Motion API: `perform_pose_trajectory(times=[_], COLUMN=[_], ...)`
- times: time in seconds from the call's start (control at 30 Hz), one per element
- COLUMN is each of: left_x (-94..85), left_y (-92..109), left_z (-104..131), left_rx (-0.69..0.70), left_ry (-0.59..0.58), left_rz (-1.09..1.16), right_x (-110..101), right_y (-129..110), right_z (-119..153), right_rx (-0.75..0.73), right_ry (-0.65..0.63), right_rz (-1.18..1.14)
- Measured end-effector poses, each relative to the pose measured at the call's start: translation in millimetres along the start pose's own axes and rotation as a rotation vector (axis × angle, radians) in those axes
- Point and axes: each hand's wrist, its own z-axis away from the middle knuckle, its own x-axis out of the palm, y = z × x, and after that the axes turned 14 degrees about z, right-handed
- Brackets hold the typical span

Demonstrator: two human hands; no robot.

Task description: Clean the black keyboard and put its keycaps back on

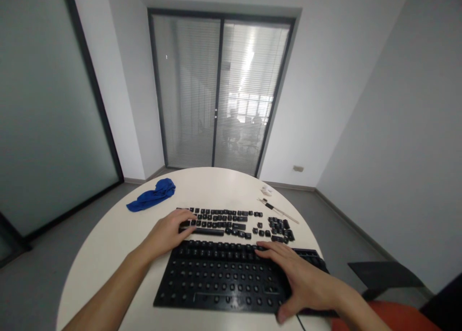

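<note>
A black keyboard point(224, 278) lies near the table's front edge, most of its main area stripped to bare switch posts, with keycaps along its back rows. My right hand point(298, 273) spans its right part, fingertips at the back rows and thumb over the front edge, gripping it. Behind the keyboard, loose black keycaps point(216, 218) are laid out in rows. At the left end of these rows is my left hand point(169, 230), thumb and fingers closed about a dark keycap point(185, 223). The long spacebar point(209, 232) lies just right of its thumb.
More loose keycaps point(279, 227) cluster at the right of the round white table point(108, 254). A thin tool point(279, 210) and a small white item point(266, 190) lie behind them. A blue cloth point(153, 196) is at the back left. A chair point(386, 275) stands on the right.
</note>
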Motion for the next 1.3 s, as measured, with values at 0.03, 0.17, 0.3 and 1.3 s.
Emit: perform_pose_trajectory(times=[0.03, 0.17, 0.3, 1.3], left_x=[0.1, -0.4, -1.3, -12.7], left_y=[-7.9, -43.7, -73.7, -115.0], left_z=[-1.3, -6.2, -10.0, -39.8], left_rx=[-0.012, -0.112, -0.218, -0.449], left_ry=[0.043, 0.226, 0.291, 0.183], left_rz=[-0.01, -0.026, 0.069, 0.355], right_x=[-1.3, -5.5, -14.8, 19.3], right_y=[2.7, 0.5, -18.3, -68.7], right_z=[4.0, 6.2, -15.6, -119.6], right_rx=[0.022, 0.061, 0.029, -0.323], right_ry=[-0.009, -0.006, 0.079, 0.318], right_rz=[-0.007, 0.002, 0.043, 0.005])
